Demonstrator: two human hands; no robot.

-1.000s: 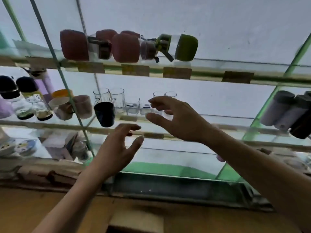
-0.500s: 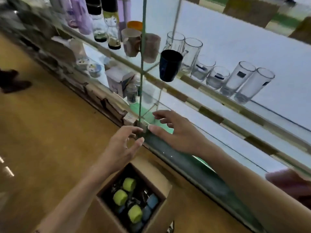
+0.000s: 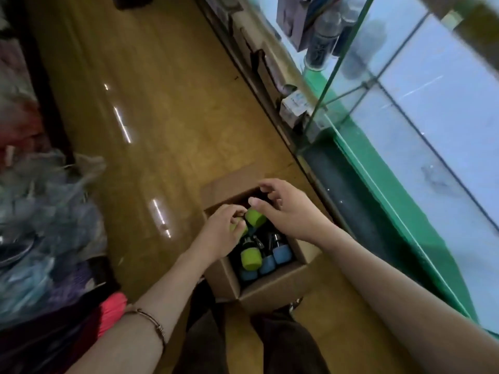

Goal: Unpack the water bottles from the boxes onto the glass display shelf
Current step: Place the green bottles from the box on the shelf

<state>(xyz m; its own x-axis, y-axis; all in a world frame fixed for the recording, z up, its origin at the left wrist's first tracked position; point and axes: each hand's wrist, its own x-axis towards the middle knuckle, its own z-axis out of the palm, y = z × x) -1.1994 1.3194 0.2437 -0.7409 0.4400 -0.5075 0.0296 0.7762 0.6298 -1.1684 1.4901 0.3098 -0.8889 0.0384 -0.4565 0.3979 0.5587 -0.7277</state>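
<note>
Small shop, housewares kind. Glass display cabinet (image 3: 405,109) with green-edged panes and metal connectors runs along right side; boxed goods (image 3: 294,20) and dark bottles (image 3: 322,41) stand inside on lower shelf. Flattened cardboard (image 3: 259,63) stacked against cabinet base. Open carton (image 3: 270,287) of identical bottles with green and blue caps sits on glossy wooden floor (image 3: 162,103). Bundles of plastic-wrapped stock (image 3: 40,201) piled at left, blurred.

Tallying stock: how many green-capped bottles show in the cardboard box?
3: one green-capped bottle between both hands, one under the left hand, one nearer the camera beside the blue-capped ones. The hands may hide others.
</note>
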